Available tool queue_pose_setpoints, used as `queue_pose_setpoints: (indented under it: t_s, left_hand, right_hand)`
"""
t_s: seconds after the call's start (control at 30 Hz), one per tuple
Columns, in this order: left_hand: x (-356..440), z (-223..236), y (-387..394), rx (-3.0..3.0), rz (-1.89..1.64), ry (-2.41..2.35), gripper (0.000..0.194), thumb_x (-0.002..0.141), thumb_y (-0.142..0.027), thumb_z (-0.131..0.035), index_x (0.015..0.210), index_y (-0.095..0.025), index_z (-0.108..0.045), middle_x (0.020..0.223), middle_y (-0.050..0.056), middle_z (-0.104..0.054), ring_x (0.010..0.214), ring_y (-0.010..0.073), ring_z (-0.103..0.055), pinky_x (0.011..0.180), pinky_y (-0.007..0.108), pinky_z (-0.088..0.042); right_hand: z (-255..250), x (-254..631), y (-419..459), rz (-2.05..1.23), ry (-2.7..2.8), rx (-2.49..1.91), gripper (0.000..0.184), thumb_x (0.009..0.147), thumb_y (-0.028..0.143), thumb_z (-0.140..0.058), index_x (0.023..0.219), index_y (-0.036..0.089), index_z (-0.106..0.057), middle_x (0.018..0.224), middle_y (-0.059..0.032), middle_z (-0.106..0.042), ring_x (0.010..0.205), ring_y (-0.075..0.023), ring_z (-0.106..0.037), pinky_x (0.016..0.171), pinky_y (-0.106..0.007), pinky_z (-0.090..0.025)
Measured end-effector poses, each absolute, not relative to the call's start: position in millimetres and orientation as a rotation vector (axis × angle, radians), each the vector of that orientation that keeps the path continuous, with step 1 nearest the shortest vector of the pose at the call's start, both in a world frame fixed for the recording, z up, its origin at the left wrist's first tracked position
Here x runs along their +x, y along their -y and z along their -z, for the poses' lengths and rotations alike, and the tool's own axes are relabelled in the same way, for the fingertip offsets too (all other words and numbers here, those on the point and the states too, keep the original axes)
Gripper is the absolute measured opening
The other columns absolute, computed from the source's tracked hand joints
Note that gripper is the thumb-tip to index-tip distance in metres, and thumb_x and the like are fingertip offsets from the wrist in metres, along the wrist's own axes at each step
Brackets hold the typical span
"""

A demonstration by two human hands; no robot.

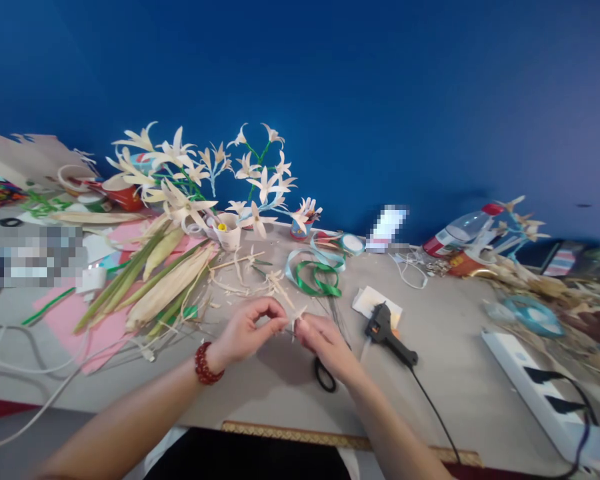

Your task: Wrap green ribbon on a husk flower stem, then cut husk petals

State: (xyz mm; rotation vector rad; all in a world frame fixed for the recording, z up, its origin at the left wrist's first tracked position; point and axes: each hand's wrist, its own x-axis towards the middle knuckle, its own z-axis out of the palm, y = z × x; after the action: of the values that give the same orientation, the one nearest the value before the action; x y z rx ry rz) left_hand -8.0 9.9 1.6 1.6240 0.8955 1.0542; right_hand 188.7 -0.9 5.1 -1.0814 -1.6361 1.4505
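Note:
My left hand [253, 328], with a red beaded bracelet at the wrist, pinches at a small pale corn husk flower [299, 313]. On the other side of it, my right hand [326, 341] grips the same piece between thumb and fingers. My fingers hide most of it. Black scissors handles [325, 375] lie under my right wrist. To the right, a black glue gun [389, 333] rests with its nozzle by a white pad [367, 300]. Husk scraps [277, 287] and green ribbon [320, 280] lie just beyond my hands.
Corn husks [173, 290] lie on pink paper [63, 320] at left. Finished husk flowers [183, 200] stand in a white cup [227, 233] by the blue wall. A phone [387, 228], a bottle [455, 233] and a power strip [525, 383] are at right. Cables cross the table.

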Motion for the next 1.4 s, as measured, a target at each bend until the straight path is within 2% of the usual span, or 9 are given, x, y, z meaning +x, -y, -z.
queue_pose_setpoints:
  t_s: [0.13, 0.4, 0.57, 0.73, 0.9, 1.17, 1.23, 1.3, 1.4]
  left_hand:
    - [-7, -4, -8, 1.778, -1.041, -0.910, 0.014, 0.086, -0.025, -0.059, 0.077, -0.015, -0.065, 0.072, 0.003, -0.066, 0.068, 0.0137, -0.059, 0.067, 0.024, -0.045]
    - [-11, -6, -11, 1.702, -1.022, -0.875, 0.018, 0.086, -0.029, -0.060, 0.076, -0.014, -0.061, 0.071, 0.003, -0.062, 0.068, 0.0135, -0.056, 0.066, 0.025, -0.045]
    - [-8, -2, -12, 1.314, -0.967, -0.828, 0.023, 0.083, -0.036, -0.064, 0.077, -0.014, -0.057, 0.065, 0.000, -0.058, 0.058, 0.0101, -0.052, 0.058, 0.022, -0.045]
    - [-5, 3, -9, 1.375, -1.003, -0.880, 0.021, 0.083, -0.033, -0.065, 0.078, -0.014, -0.061, 0.070, 0.001, -0.061, 0.060, 0.0101, -0.055, 0.060, 0.022, -0.047]
    - [-7, 6, -8, 1.585, -0.981, -0.920, 0.017, 0.086, -0.029, -0.060, 0.080, -0.014, -0.064, 0.072, 0.003, -0.064, 0.063, 0.0122, -0.057, 0.062, 0.024, -0.047]
    - [-9, -2, -9, 1.633, -0.985, -0.870, 0.019, 0.087, -0.030, -0.059, 0.076, -0.015, -0.060, 0.069, 0.002, -0.060, 0.066, 0.0124, -0.055, 0.065, 0.024, -0.044]
    - [-10, -1, -11, 1.525, -0.970, -0.864, 0.020, 0.086, -0.032, -0.059, 0.077, -0.015, -0.058, 0.069, 0.001, -0.057, 0.063, 0.0114, -0.053, 0.062, 0.023, -0.044]
    - [-10, 0, -13, 1.436, -0.937, -0.845, 0.020, 0.085, -0.034, -0.060, 0.079, -0.015, -0.056, 0.069, 0.000, -0.056, 0.062, 0.0110, -0.052, 0.060, 0.023, -0.043]
    - [-11, -3, -14, 1.486, -0.867, -0.809, 0.017, 0.085, -0.031, -0.060, 0.079, -0.015, -0.056, 0.071, 0.001, -0.057, 0.064, 0.0115, -0.051, 0.061, 0.023, -0.042]
  right_hand:
    - [-4, 176, 7, -1.265, 1.825, -1.170, 0.051, 0.093, 0.056, -0.041, 0.059, 0.018, -0.047, 0.058, 0.0016, -0.045, 0.058, -0.0123, -0.041, 0.055, -0.024, -0.031]
    - [-13, 203, 2, -2.121, 1.079, -0.760, 0.057, 0.086, 0.062, -0.048, 0.049, 0.021, -0.035, 0.041, 0.0096, -0.022, 0.035, -0.0057, -0.012, 0.033, -0.019, -0.008]
    - [-18, 208, -6, -1.765, 1.075, -0.924, 0.053, 0.087, 0.062, -0.047, 0.055, 0.020, -0.042, 0.045, 0.0095, -0.022, 0.040, -0.0068, -0.012, 0.036, -0.019, -0.011]
    - [-3, 185, 1, -1.344, 1.769, -1.141, 0.044, 0.088, 0.054, -0.053, 0.064, 0.017, -0.053, 0.058, 0.0033, -0.042, 0.055, -0.0108, -0.038, 0.051, -0.023, -0.028]
    - [1, 178, 6, -1.199, 1.861, -1.201, 0.052, 0.095, 0.052, -0.040, 0.057, 0.018, -0.047, 0.055, 0.0024, -0.042, 0.055, -0.0120, -0.040, 0.054, -0.025, -0.029]
    - [-9, 198, 4, -2.083, 1.148, -0.839, 0.059, 0.085, 0.064, -0.047, 0.045, 0.021, -0.035, 0.038, 0.0092, -0.020, 0.034, -0.0064, -0.013, 0.033, -0.021, -0.009]
    - [-13, 207, -1, -1.952, 1.043, -0.798, 0.059, 0.085, 0.065, -0.044, 0.046, 0.022, -0.034, 0.040, 0.0095, -0.018, 0.035, -0.0071, -0.012, 0.032, -0.021, -0.010]
    - [-16, 210, -4, -1.616, 1.076, -0.920, 0.050, 0.087, 0.057, -0.048, 0.054, 0.020, -0.045, 0.045, 0.0080, -0.026, 0.039, -0.0082, -0.018, 0.035, -0.020, -0.015]
    - [-18, 206, -3, -1.150, 1.419, -1.078, 0.021, 0.084, 0.040, -0.062, 0.085, 0.019, -0.065, 0.065, 0.0014, -0.048, 0.056, -0.0127, -0.042, 0.048, -0.022, -0.032]
